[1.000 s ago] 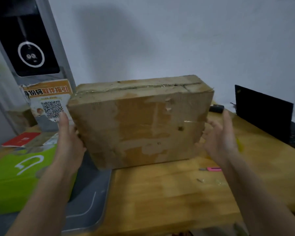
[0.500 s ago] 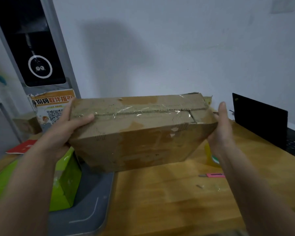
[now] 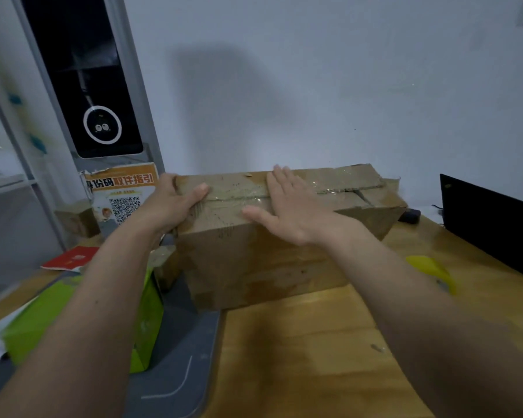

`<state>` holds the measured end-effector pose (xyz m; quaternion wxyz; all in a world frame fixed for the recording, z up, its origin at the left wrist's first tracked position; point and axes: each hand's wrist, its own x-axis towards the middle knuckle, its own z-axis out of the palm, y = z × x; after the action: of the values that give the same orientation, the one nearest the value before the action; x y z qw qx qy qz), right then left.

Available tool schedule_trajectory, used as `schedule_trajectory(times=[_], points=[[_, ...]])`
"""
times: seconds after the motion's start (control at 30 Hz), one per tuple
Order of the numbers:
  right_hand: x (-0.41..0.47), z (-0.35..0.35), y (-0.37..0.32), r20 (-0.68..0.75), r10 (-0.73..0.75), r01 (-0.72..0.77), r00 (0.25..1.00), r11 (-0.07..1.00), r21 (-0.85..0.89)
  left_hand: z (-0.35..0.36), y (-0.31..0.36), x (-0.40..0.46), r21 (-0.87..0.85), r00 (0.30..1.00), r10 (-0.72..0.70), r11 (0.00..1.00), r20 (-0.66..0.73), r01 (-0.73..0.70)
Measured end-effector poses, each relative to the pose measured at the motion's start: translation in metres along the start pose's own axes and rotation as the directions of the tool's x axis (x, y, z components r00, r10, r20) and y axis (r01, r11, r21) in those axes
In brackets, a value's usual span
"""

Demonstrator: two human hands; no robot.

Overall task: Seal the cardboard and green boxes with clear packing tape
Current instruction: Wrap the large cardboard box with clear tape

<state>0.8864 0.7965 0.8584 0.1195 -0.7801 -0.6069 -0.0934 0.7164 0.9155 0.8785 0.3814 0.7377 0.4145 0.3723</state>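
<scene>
- A red card [image 3: 70, 258] lies at the far left of the wooden counter [image 3: 299, 351], near an orange notice with a QR code [image 3: 122, 194] leaning against a grey frame.
- The green box [image 3: 147, 315] sits at the counter's left, partly on a grey mat [image 3: 175, 366], largely hidden by the left forearm and just left of the cardboard box.
- The left hand [image 3: 169, 203] grips the cardboard box's upper left corner: the thumb lies on the top face and the fingers [image 3: 167, 180] curl over the far edge.
- The cardboard box [image 3: 269, 267] stands on the counter at centre, its left end over the mat, its taped seam facing up.
- Clear packing tape [image 3: 233, 199] glints along that seam between the two hands.
- The right hand [image 3: 290, 206] lies flat on the top, fingers [image 3: 280, 182] straight and spread across the seam, thumb pointing left.
- A yellow object [image 3: 432, 271] lies right of the box, partly behind the right forearm; I cannot tell what it is.
- A black laptop screen [image 3: 492, 224] stands at the far right.
</scene>
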Motion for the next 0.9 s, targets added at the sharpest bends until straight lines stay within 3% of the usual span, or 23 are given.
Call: schedule_trajectory(times=[0.17, 0.3, 0.4, 0.47, 0.53, 0.6, 0.67, 0.77, 0.9], points=[[0.012, 0.010, -0.063, -0.057, -0.263, 0.260, 0.963, 0.964, -0.057, -0.002, -0.001, 0.005, 0.113, 0.999, 0.039, 0.993, -0.017, -0.037], [0.008, 0.006, -0.059, -0.046, -0.329, 0.325, 0.943, 0.943, -0.065, -0.005, -0.001, 0.010, 0.172, 0.999, 0.038, 0.984, 0.001, -0.037], [-0.002, -0.003, -0.011, -0.046, -0.154, 0.154, 0.987, 0.988, 0.014, -0.009, 0.002, 0.010, 0.142, 0.999, -0.019, 0.990, 0.027, 0.015], [-0.006, -0.003, 0.040, -0.116, 0.125, -0.120, 0.985, 0.992, 0.049, -0.010, 0.001, 0.010, 0.116, 0.999, -0.028, 0.993, 0.038, 0.023], [-0.013, -0.005, 0.088, -0.188, 0.470, -0.456, 0.862, 0.883, 0.113, -0.008, -0.002, 0.009, 0.112, 0.999, -0.003, 0.994, 0.033, -0.001], [-0.023, -0.008, 0.116, -0.143, 0.691, -0.633, 0.709, 0.712, 0.306, -0.002, -0.006, 0.007, 0.173, 0.997, 0.077, 0.982, -0.024, -0.072], [-0.030, -0.002, 0.122, -0.108, 0.742, -0.587, 0.662, 0.603, 0.540, 0.009, -0.014, 0.005, 0.241, 0.965, 0.210, 0.956, -0.160, -0.168], [-0.047, 0.033, 0.107, -0.230, 0.782, -0.489, 0.580, 0.560, 0.669, 0.019, -0.036, -0.003, 0.282, 0.862, 0.321, 0.934, -0.392, -0.220], [-0.072, 0.087, 0.092, -0.184, 0.851, -0.437, 0.491, 0.423, 0.793, 0.028, -0.069, -0.020, 0.428, 0.889, 0.270, 0.899, -0.371, -0.094]])
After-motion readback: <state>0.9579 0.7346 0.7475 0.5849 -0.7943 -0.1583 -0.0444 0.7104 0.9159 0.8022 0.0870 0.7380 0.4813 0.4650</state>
